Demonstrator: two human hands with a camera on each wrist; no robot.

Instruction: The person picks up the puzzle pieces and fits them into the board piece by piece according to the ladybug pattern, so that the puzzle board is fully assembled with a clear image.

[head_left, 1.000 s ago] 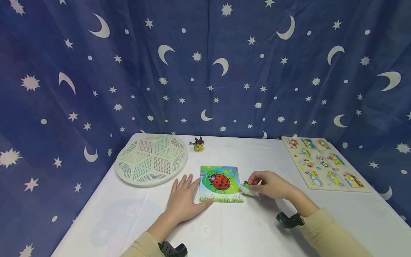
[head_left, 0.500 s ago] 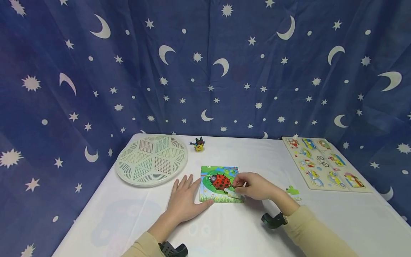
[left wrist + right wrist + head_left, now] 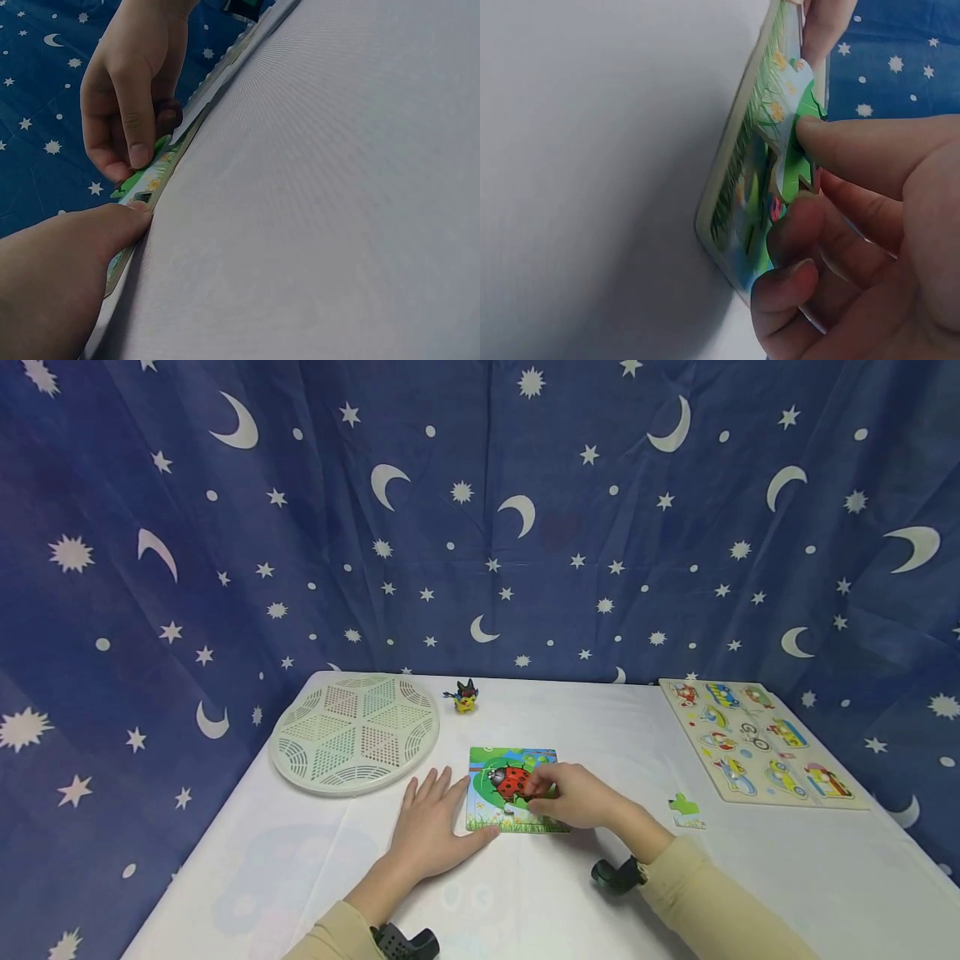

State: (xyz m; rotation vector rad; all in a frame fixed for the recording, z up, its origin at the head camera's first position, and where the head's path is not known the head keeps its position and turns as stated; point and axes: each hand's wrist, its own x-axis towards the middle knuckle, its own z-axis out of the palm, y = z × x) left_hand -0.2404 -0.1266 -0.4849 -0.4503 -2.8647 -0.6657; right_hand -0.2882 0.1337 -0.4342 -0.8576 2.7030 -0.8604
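Observation:
A square ladybug jigsaw puzzle (image 3: 487, 817) lies on the white table. My left hand (image 3: 431, 831) rests at its left side, fingers extended, with the thumb at the front edge. My right hand (image 3: 577, 797) is over the puzzle's right half and pinches a green and white puzzle piece (image 3: 789, 139) printed with flowers. In the right wrist view the piece is tilted above the board, and beside it part of a recess (image 3: 754, 217) shows a different picture underneath. Another loose green puzzle piece (image 3: 685, 810) lies on the table to the right of the right hand.
A round, perforated pale board (image 3: 352, 735) lies at the back left. Behind the puzzle stands a small yellow and dark figurine (image 3: 464, 697). A wooden picture-puzzle board (image 3: 757, 743) is at the back right. A blue star-and-moon curtain (image 3: 480, 527) hangs behind the table.
My right hand has carried the puzzle piece leftward from beside the puzzle to over it. The loose piece at right has come into view from behind my forearm. My left hand stays put.

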